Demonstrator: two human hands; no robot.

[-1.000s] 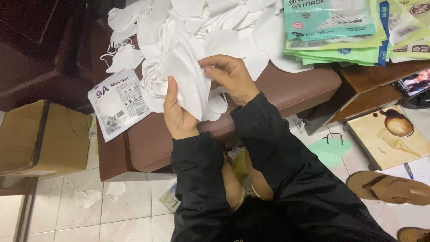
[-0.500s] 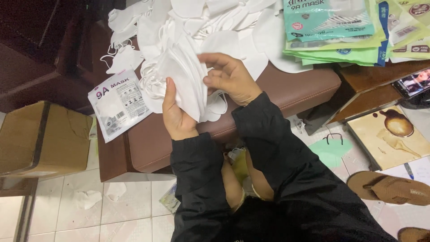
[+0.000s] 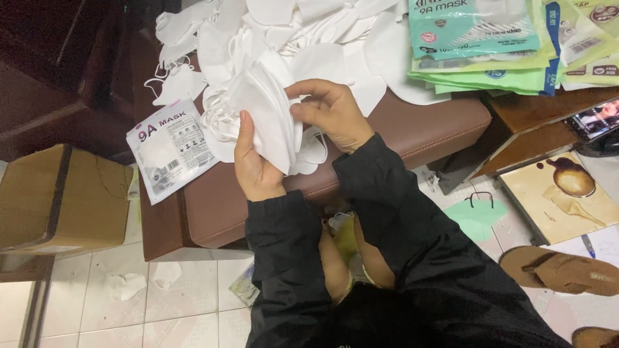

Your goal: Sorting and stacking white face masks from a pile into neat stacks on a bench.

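Observation:
My left hand (image 3: 255,166) grips a stack of white folded face masks (image 3: 265,115) from below, held upright above a brown cushioned bench (image 3: 400,129). My right hand (image 3: 330,111) pinches the stack's right edge with fingertips. Behind the hands lies a heap of loose white masks (image 3: 309,38) with ear loops. A white flat mask packet (image 3: 169,149) lies on the bench to the left of my left hand.
A stack of green and teal mask packets (image 3: 480,45) lies at the bench's far right. A cardboard box (image 3: 61,196) stands on the left. A brown sandal (image 3: 561,270), a green mask (image 3: 478,216) and paper scraps lie on the white tiled floor (image 3: 180,303).
My hands and the mask stack stay almost in place; my right fingers have shifted slightly along the stack's edge.

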